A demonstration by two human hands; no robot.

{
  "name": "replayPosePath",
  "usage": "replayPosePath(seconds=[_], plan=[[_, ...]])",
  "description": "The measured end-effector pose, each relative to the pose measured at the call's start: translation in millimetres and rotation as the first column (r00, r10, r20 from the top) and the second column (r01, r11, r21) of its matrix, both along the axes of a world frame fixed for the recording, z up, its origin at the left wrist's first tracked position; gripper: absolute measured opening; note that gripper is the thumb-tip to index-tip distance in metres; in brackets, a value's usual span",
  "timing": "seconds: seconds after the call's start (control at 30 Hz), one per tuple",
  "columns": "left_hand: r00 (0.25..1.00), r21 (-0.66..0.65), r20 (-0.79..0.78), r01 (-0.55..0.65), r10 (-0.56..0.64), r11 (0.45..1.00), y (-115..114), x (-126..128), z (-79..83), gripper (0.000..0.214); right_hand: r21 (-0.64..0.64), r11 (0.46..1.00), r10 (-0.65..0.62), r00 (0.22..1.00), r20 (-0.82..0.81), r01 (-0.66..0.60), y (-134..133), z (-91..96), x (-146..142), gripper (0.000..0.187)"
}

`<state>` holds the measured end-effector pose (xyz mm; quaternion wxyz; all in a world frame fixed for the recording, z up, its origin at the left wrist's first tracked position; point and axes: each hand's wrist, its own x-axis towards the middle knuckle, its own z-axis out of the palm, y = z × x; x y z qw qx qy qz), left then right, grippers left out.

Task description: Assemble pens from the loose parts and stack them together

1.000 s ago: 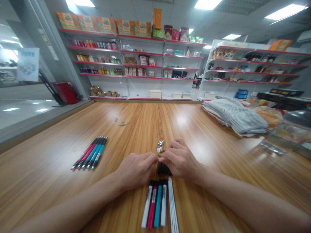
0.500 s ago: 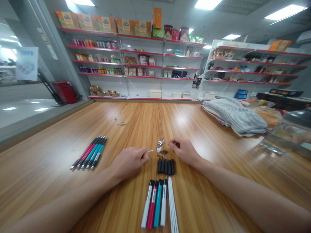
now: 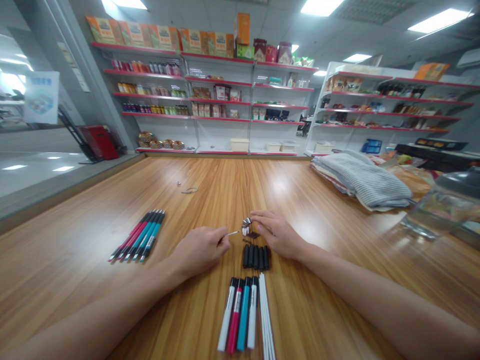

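My left hand point(image 3: 204, 248) is closed in a pinch around a thin white pen refill point(image 3: 233, 233), whose tip points right. Over the small silver pen tips point(image 3: 246, 221), my right hand point(image 3: 279, 232) has its fingers stretched out; whether they touch cannot be made out. Just below the tips are small white pieces point(image 3: 245, 231) and a little dark pile point(image 3: 254, 235), perhaps springs. Several black pen grips point(image 3: 256, 257) lie in a row nearer to me. Below them are white, pink and blue pen barrels point(image 3: 243, 312) beside several white refills point(image 3: 266, 317).
Several assembled pens point(image 3: 138, 236) lie together at the left. Farther back is a thin loop point(image 3: 189, 190) with a tiny silver piece point(image 3: 178, 183). Folded striped cloth point(image 3: 363, 175) and a clear container point(image 3: 438, 205) stand at the right. Stocked shelves point(image 3: 221, 102) rise behind the table.
My right hand has moved left onto the silver tips, and its fingers have straightened out from a curl. My left hand keeps the refill in the same place.
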<state>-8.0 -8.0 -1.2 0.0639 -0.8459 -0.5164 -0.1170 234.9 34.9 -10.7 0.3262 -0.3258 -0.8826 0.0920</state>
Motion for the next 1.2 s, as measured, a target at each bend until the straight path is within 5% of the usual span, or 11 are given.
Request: replayPosePath(seconds=[0.8,1.2], plan=[[0.999,0.011,-0.03,0.013,-0.012,1.0,-0.5,-1.1,-0.4,0.027,0.028,0.999,-0.019,1.0,0.003,0.019,-7.2,1.7,0.4,0.018],[0.999,-0.001,-0.037,0.02,-0.02,1.0,0.6,-1.5,-0.3,0.028,-0.016,0.992,-0.124,0.991,0.044,0.125,-2.9,-3.4,1.3,0.012]])
